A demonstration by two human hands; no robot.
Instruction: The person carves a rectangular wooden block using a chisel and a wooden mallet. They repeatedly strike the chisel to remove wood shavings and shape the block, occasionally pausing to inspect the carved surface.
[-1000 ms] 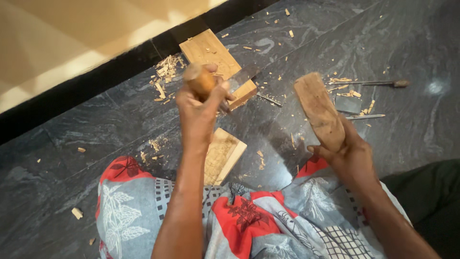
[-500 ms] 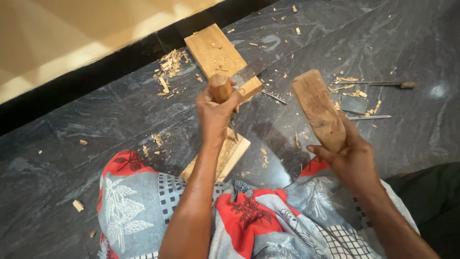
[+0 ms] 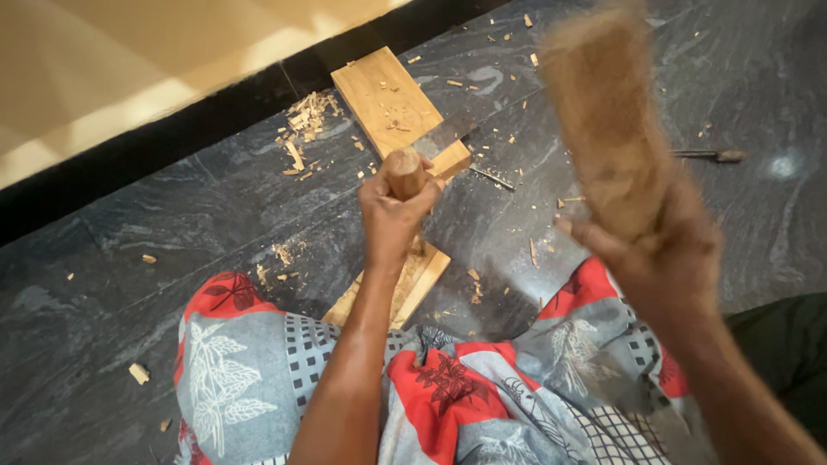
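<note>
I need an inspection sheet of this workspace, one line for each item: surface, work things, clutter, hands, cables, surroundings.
Surface: dark stone floor, dusty.
Work things: wooden plank lying flat; chisel with wooden handle, blade on the plank; wooden mallet, raised and blurred; second wood piece near the knees.
Clutter: wood chips beside the plank and scattered around; thin metal tool on the floor.
Hands: left hand grips the chisel; right hand grips the mallet.
Cables: nothing seen.
Surroundings: pale wall; patterned cloth over the legs.

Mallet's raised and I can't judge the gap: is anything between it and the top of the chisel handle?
Nothing visible. The blurred wooden mallet in the right hand is up beside the chisel handle, gripped by the left hand; only open air lies between them.
</note>
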